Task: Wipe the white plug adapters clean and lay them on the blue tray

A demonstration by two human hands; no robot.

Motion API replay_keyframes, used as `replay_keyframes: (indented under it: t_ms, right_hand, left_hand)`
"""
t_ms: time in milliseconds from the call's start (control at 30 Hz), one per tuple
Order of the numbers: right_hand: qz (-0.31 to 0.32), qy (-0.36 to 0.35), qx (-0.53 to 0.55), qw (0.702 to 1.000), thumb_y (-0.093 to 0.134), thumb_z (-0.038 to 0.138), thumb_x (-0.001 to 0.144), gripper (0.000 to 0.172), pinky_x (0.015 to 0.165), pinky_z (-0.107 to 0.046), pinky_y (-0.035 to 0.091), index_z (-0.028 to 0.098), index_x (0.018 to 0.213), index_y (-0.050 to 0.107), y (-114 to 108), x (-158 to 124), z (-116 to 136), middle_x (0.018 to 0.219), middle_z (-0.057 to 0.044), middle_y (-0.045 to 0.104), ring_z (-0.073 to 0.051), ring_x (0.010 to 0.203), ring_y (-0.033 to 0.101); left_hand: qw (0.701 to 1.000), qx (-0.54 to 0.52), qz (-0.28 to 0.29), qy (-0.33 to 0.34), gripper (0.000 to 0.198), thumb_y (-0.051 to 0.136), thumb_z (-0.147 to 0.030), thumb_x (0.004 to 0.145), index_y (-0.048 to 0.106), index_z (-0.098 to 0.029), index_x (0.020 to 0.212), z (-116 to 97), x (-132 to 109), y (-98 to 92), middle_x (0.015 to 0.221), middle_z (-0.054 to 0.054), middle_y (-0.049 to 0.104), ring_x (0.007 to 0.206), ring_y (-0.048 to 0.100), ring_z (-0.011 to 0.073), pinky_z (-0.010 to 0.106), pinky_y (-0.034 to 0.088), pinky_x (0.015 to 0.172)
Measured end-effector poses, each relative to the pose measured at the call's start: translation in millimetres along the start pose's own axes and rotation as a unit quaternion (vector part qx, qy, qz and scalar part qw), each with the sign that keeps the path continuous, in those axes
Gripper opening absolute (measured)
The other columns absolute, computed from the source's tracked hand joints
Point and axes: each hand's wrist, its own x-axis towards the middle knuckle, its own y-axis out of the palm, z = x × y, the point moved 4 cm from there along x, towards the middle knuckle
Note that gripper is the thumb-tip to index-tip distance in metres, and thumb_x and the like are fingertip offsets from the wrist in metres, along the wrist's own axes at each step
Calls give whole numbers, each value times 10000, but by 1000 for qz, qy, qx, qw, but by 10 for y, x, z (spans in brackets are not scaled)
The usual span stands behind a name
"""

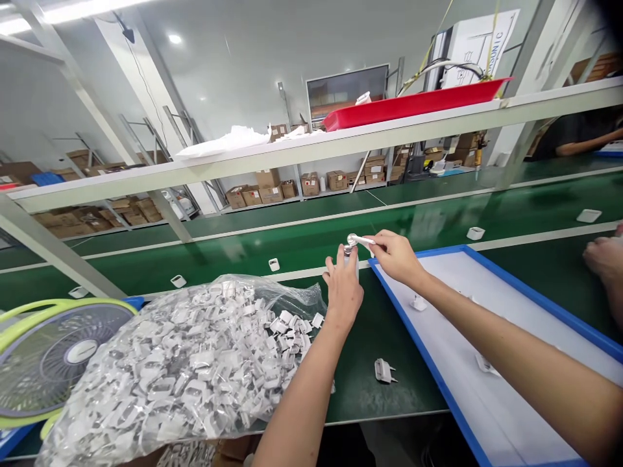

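My left hand (343,288) is wrapped round a small whitish bottle (357,267) with a silvery top, held upright over the green table; the fingers hide most of it. My right hand (395,255) pinches a thin white stick (365,240) with a round, shiny head, which is right above the bottle's top. Whether the two touch I cannot tell. A white two-pin plug part (383,371) lies on the table below my hands. Left of my left forearm spreads a clear plastic bag (195,363) full of similar white plug parts.
A blue-rimmed white tray (428,337) with several white parts lies under my right forearm. On the green conveyor belt (311,240) stand several white pieces. At left is a green fan (73,357). A shelf with a red tray (413,107) crosses above; another person's hand (606,256) shows at right.
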Motion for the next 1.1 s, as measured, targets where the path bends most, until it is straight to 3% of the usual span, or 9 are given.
replay_keyframes:
  t_ms: [667,867,1000,1100]
  right_hand:
    - [-23,2,26,999,526,386,1023,297,732,-312,478,161,1012,719,-51,-11,73,843,-17,643,-143,724,588]
    - [-8,1,12,1000,530,389,1033,286,748,-320,505,161,1033,704,2,21,75,861,-12,654,-138,726,605]
    - [18,-9,-16,1000,536,348,1036,248,800,-346,526,160,1061,696,34,101,123,926,-27,674,-155,810,639]
    - [61,-36,-40,997,571,343,1022,233,862,-387,540,168,1140,670,95,122,203,1073,-52,677,-179,929,654]
  left_hand:
    - [1000,16,11,10,882,395,69,800,311,-333,1581,6,3,-12,1679,34,285,1338,411,369,534,503,991]
    - [1000,-19,15,-6,963,409,86,756,291,-390,1585,16,-18,-25,1708,4,205,1396,368,413,567,495,985]
    - [998,-63,21,-12,1011,410,106,740,239,-396,1601,-70,-194,-71,1729,32,88,1439,341,407,572,458,1042]
    - [992,-125,22,7,890,385,107,761,335,-262,1570,-182,-515,-97,1692,118,183,1470,308,361,560,374,1153]
